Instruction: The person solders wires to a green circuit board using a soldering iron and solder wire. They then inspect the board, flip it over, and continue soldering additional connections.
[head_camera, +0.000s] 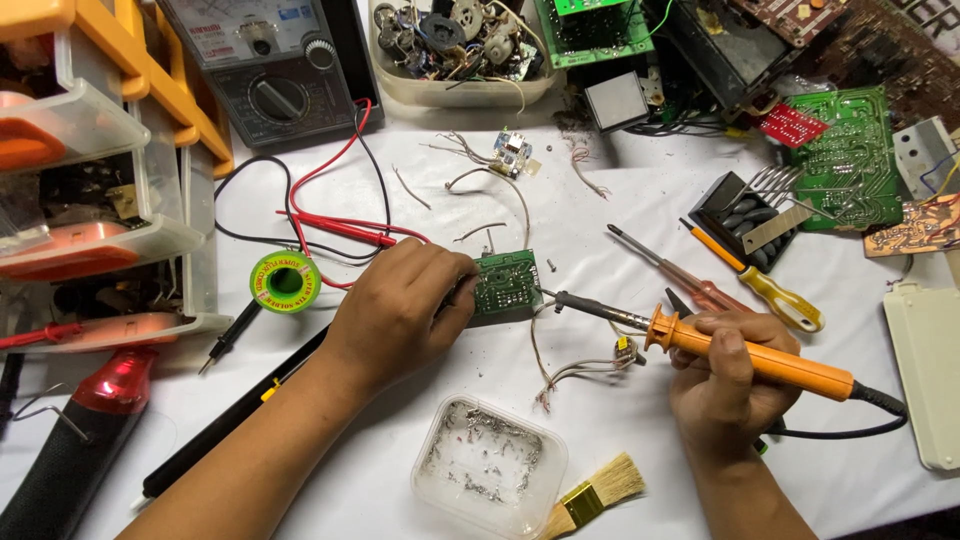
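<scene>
My left hand (400, 305) grips the left edge of a small green circuit board (507, 283) lying flat on the white table. My right hand (725, 385) holds an orange-handled soldering iron (760, 360), pen-style. Its dark tip (560, 298) touches the board's right edge. Thin grey wires (580, 368) trail from the board toward my right hand. A spool of solder (284, 281) with a yellow-green label sits left of my left hand.
A clear plastic tub (490, 465) with metal scraps and a small brush (598, 492) lie near the front. Two screwdrivers (770, 295), a multimeter (265, 65) with red and black leads, parts drawers (100, 170) and more circuit boards (850, 160) surround the work spot.
</scene>
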